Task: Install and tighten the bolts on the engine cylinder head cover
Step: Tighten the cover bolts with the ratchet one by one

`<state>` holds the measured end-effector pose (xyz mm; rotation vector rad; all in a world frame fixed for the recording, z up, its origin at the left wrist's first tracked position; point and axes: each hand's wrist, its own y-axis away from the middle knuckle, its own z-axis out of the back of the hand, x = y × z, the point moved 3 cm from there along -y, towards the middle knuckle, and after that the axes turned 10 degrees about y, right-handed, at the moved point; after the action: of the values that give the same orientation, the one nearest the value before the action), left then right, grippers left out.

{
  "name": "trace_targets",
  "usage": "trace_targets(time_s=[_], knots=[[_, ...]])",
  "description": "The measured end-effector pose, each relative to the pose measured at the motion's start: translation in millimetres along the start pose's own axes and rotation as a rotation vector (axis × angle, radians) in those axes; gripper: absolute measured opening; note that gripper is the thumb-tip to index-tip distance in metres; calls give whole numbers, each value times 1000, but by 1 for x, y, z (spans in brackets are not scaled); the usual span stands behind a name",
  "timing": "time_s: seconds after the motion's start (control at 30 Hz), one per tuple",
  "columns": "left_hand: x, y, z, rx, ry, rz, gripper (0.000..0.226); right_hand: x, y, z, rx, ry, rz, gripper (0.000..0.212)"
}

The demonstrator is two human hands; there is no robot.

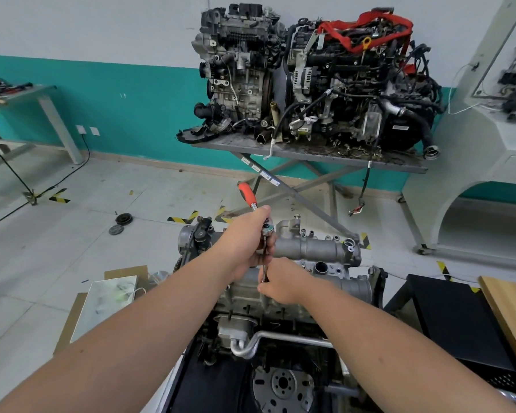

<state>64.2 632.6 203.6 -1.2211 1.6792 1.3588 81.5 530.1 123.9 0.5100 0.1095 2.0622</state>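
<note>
My left hand (252,239) was wrapped around the head of the ratchet wrench (258,217), its orange grip slanting up and away from me to the left. From that head a slim extension bar (264,260) ran almost straight down toward me, and its long axis was what mattered: it had to stand true over the bolt. My right hand (280,283) pinched the bar's lower end, fingers curled round it right at the cylinder head cover (313,248). The bolt itself was hidden under those fingers, so I could not tell how far it was seated.

The right hand was the nearer one to the bolt, steadying; the left sat above and beyond it, placed to swing. The cover lay crosswise in front of me on the engine (280,302), stretching off to the right. I judged the handle would sweep over the cover's left end, where the timing-end bracket (201,232) stood close and might limit the arc.

Farther back, two other engines (310,76) sat on a scissor-leg table (310,153), well apart from my work. A cardboard box (102,296) lay on the floor to my left.
</note>
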Motion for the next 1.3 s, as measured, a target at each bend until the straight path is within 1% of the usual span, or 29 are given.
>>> trace_targets(time_s=[0.07,0.27,0.47,0.6,0.93,1.0,1.07,1.1,1.13,1.2,1.3], knots=[[0,1,1,-13,14,-8,29,1,1,0,7,12,0,24],[-1,3,4,-27,43,-29,28,5,3,0,-31,53,12,24],[1,2,-4,19,-20,-40,32,3,6,-4,-77,30,-10,21],[0,1,-2,1,-5,-33,32,1,5,-7,-75,-7,-24,22],[6,0,-4,-29,24,-71,34,3,6,-6,-92,20,-47,23],[-2,6,-5,-28,56,-92,38,8,11,-3,-99,-36,-45,21],[-28,7,-6,-15,70,-181,44,16,7,18,-162,-158,-36,18],[-43,7,-7,-10,58,-224,43,18,-2,33,-219,-154,-27,17],[-58,9,-8,-4,45,-242,42,20,-8,48,-237,-94,-13,16],[-73,11,-8,12,64,-230,39,22,-14,71,-215,0,1,14],[-62,13,-3,9,51,-164,36,22,-12,61,-115,49,-1,18]])
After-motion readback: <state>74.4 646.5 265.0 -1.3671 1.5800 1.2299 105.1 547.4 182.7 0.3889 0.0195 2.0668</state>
